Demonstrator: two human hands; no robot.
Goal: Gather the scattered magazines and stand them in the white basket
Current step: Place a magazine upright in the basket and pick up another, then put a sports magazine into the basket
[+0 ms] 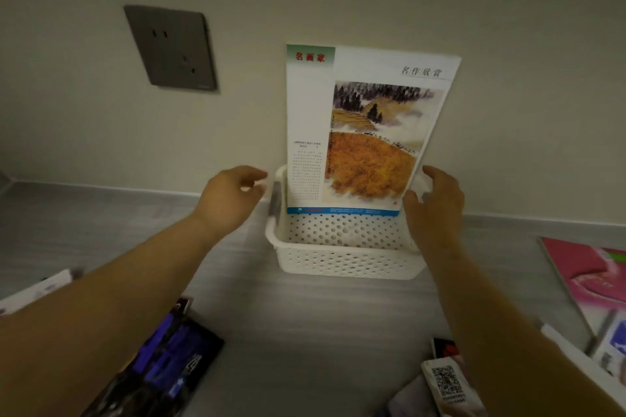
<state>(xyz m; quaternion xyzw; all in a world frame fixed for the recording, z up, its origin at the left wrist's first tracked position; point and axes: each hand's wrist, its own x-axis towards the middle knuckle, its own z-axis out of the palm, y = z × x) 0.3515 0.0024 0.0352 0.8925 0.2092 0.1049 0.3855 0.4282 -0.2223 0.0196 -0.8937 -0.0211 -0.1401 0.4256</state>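
Your left grip (233, 195) & right grip (435, 203) were wide, holding nothing; lone magazine (366, 132) standing in basket (338, 264), unsupported, could've flopped fwd.

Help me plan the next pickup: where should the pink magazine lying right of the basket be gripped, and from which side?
Probably pinch the pink magazine at its long edge nearest the white basket, coming from that side. It lies flat on the table, that edge faces bare tabletop, and its far part runs out of view.
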